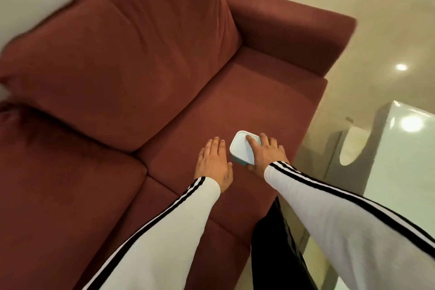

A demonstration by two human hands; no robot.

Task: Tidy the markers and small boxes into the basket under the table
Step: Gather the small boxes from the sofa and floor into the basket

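Gripping the small white box (pixel 240 147) on the red sofa (pixel 235 101), the right hand (pixel 267 155) curls round it; the left hand (pixel 213 162) lies flat just beside, fingers straight.

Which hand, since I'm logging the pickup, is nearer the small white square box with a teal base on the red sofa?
Right. The right hand grips the white square box, fingers over its top; the left hand lies open beside it, on its left.

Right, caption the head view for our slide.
Right hand grips small white box on red sofa; left hand open beside it.
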